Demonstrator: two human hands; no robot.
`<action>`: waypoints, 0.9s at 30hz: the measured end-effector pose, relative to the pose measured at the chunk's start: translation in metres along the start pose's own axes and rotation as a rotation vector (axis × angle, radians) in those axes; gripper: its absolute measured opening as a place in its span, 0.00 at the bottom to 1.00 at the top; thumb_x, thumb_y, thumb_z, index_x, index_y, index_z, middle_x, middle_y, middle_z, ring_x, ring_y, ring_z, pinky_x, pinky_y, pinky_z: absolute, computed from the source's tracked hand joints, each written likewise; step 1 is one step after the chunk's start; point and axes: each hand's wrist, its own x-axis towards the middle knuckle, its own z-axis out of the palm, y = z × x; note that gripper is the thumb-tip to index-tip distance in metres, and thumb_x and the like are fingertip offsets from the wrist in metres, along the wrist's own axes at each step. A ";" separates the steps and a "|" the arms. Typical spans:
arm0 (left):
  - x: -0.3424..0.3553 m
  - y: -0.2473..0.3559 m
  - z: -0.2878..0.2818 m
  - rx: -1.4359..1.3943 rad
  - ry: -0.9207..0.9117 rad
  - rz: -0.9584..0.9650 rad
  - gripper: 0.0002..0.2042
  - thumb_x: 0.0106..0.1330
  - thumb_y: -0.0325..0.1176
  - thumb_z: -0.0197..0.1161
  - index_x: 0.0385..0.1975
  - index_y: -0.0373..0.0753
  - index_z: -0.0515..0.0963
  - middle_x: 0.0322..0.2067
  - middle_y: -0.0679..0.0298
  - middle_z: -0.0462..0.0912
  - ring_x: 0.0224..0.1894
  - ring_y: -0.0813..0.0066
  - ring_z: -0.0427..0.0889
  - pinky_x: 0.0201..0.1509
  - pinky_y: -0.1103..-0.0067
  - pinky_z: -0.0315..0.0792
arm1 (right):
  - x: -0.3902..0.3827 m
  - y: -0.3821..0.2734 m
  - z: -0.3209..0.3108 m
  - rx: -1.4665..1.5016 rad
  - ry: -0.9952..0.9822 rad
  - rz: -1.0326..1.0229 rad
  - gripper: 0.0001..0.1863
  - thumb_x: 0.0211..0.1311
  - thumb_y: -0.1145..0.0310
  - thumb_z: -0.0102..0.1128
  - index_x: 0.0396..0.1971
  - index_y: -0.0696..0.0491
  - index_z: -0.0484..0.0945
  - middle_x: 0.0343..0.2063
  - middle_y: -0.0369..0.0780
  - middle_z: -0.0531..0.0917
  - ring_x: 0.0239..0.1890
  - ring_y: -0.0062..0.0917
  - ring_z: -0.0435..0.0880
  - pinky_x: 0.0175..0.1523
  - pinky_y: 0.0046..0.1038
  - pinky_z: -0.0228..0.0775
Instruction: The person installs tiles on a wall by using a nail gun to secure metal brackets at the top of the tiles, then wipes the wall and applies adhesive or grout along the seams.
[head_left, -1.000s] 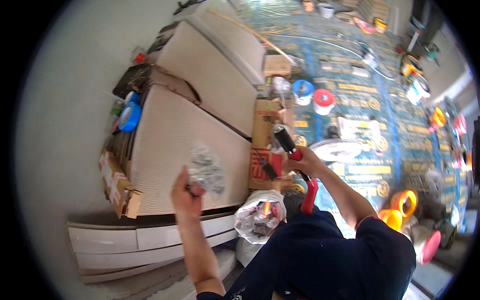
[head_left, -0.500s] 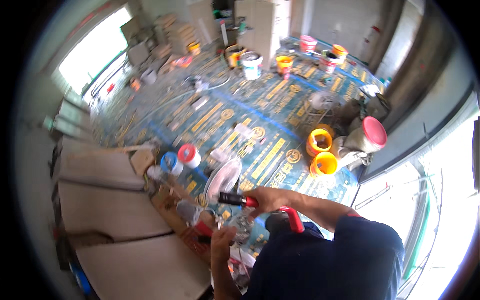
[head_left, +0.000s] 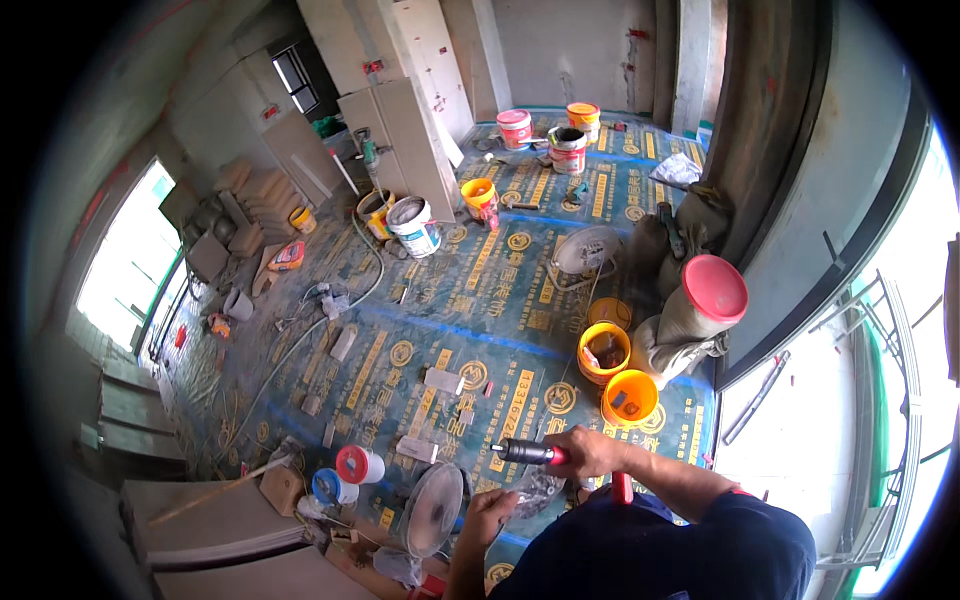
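My right hand [head_left: 590, 452] grips a red and black drill-like power tool [head_left: 530, 452]. Its black nose points left, and a red part shows below my hand. Lower and to the left, my left hand [head_left: 490, 512] has its fingers drawn together beside a crumpled piece of clear plastic [head_left: 538, 492]. Whether those fingers hold the plastic or something small cannot be made out. Just left of this hand stands a round fan [head_left: 436, 508] with a wire guard.
Two yellow buckets [head_left: 630, 398] and a pink-lidded bucket [head_left: 715, 290] stand to the right. Red-topped [head_left: 360, 465] and blue-topped [head_left: 333, 488] tubs sit left of the fan. Large boards [head_left: 215, 515] lie at lower left. Blocks [head_left: 417, 448] and a hose [head_left: 372, 285] rest on the printed floor covering.
The view has tilted up and shows more of the room. The tool stays in my right hand, while both hands now appear lower and farther right in the picture.
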 end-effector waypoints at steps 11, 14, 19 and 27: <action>0.208 0.037 -0.029 0.141 0.053 0.071 0.17 0.70 0.38 0.55 0.18 0.39 0.70 0.14 0.74 0.65 0.17 0.87 0.62 0.22 0.84 0.55 | 0.084 0.074 -0.120 -0.070 0.221 0.158 0.13 0.53 0.66 0.62 0.35 0.57 0.74 0.18 0.47 0.77 0.24 0.42 0.80 0.32 0.37 0.70; 0.266 0.055 -0.053 -0.052 -0.008 -0.051 0.09 0.68 0.36 0.56 0.29 0.38 0.74 0.18 0.71 0.68 0.21 0.85 0.66 0.26 0.85 0.59 | 0.120 0.081 -0.150 -0.081 0.264 0.212 0.13 0.53 0.66 0.62 0.35 0.57 0.73 0.18 0.47 0.77 0.25 0.40 0.79 0.32 0.37 0.70; 0.362 0.165 -0.067 0.298 -0.338 0.317 0.16 0.61 0.34 0.65 0.45 0.35 0.72 0.36 0.62 0.76 0.37 0.77 0.76 0.41 0.81 0.69 | 0.203 0.100 -0.197 -0.105 0.296 0.348 0.13 0.54 0.65 0.63 0.34 0.57 0.74 0.17 0.45 0.76 0.23 0.36 0.78 0.31 0.34 0.69; 0.514 0.278 -0.100 0.685 -0.487 0.614 0.07 0.61 0.30 0.65 0.29 0.33 0.77 0.25 0.59 0.78 0.26 0.71 0.79 0.30 0.76 0.71 | 0.325 0.119 -0.275 -0.122 0.440 0.528 0.16 0.52 0.59 0.67 0.32 0.55 0.75 0.17 0.45 0.75 0.22 0.35 0.78 0.31 0.34 0.68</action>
